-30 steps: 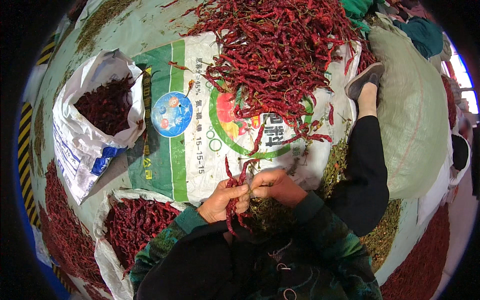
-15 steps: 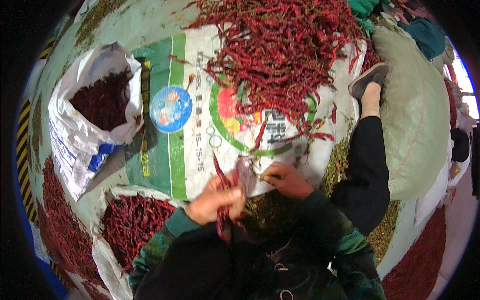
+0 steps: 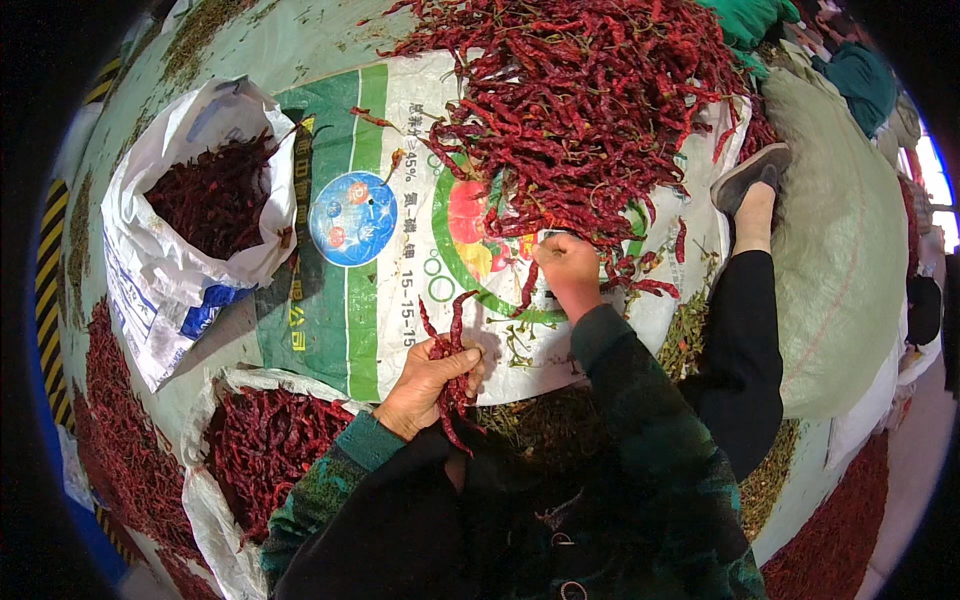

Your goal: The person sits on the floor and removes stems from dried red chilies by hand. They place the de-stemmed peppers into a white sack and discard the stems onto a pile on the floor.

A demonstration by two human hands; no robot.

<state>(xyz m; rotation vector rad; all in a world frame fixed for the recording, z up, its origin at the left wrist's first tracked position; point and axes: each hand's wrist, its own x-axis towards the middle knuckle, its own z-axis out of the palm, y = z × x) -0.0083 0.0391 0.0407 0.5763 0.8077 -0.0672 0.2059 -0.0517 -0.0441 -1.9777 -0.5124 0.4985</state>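
My left hand (image 3: 432, 386) is closed round a few long dried red chilies (image 3: 456, 345), their tips sticking out above and below the fist. Farther forward, my right hand (image 3: 568, 272) reaches to the near edge of a big heap of dried red chilies (image 3: 590, 120). Its fingers are curled together; what they pinch, if anything, is hidden. The heap lies on a flattened white and green woven sack (image 3: 400, 290). Small pale stems (image 3: 517, 345) are scattered on the sack between my hands, and a single chili (image 3: 526, 290) lies beside the right hand.
At left stands an open white bag (image 3: 125, 260) holding dark chilies. Another open sack (image 3: 205, 500) of red chilies is by my left forearm. A stuffed pale green sack (image 3: 830, 250) borders the right, beside an outstretched leg (image 3: 740, 340) with a grey shoe (image 3: 750, 178). Stem debris (image 3: 540, 430) lies before me.
My right hand has moved forward and away from the left, up to the heap's edge. The left hand still grips its chilies. More stems show on the sack where the right hand was.
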